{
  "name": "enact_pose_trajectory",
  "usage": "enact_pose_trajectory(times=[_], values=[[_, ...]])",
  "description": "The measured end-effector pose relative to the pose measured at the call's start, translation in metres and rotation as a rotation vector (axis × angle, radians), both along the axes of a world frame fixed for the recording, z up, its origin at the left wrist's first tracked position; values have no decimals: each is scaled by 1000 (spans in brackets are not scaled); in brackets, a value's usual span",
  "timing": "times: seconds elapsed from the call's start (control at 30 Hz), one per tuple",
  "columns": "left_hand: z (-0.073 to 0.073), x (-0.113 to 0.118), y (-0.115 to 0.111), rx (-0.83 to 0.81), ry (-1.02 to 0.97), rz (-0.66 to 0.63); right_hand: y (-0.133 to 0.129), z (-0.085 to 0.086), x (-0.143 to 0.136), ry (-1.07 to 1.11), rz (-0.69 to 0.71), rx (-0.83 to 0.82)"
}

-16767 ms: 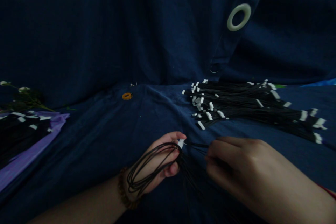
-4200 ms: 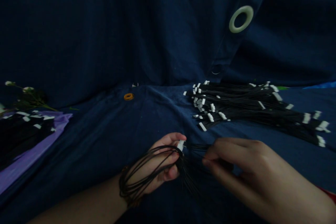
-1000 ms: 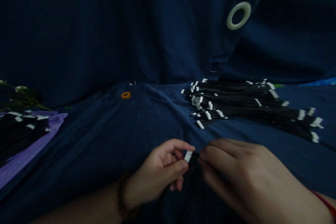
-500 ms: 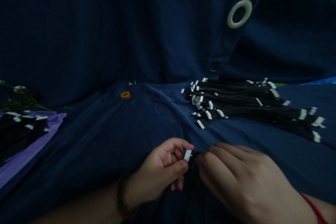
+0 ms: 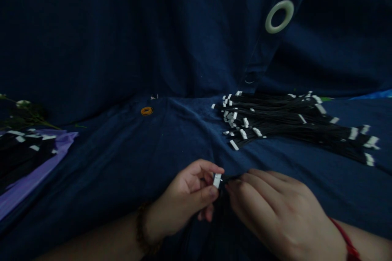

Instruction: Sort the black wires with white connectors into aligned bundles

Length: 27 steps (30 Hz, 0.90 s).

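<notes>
Evidently, the plug (image 5: 217,180) is pinched by the left hand (image 5: 190,189); wires (image 5: 226,179) at its 3 o'clock, clamped by the right hand (image 5: 275,208), could be bent if pushed askew.

One left hand (image 5: 190,191) holds one connector (image 5: 217,180); one right hand (image 5: 275,208), wires (image 5: 226,179) too dim to count. At the wrists, one bracelet (image 5: 141,230) left, one band (image 5: 344,234) right. Beyond the left hand, one coil (image 5: 147,108); beyond the right, one ring (image 5: 268,23). Two wire piles (image 5: 288,116): beyond the right hand, and left of both hands with one sheet (image 5: 63,142), two flowers (image 5: 23,104).
</notes>
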<state>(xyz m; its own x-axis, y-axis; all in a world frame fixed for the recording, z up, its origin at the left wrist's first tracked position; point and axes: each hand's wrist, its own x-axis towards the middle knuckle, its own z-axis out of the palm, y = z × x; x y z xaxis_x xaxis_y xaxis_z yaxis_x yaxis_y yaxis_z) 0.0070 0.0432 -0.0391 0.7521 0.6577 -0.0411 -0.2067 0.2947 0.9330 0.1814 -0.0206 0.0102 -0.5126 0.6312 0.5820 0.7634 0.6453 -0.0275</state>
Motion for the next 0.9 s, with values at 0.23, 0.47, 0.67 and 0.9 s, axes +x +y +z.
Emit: enact_pose_trajectory(times=[0.23, 0.47, 0.67, 0.9], values=[[5, 0, 0, -98, -98, -83, 0, -3, 4, 20, 65, 45], [6, -1, 0, -133, -159, -117, -2, 0, 2, 62, 65, 13], [9, -1, 0, -112, -134, -122, -2, 4, 1, 68, 63, -16], [4, 1, -2, 15, -9, -54, -3, 3, 0, 47, 40, -39]])
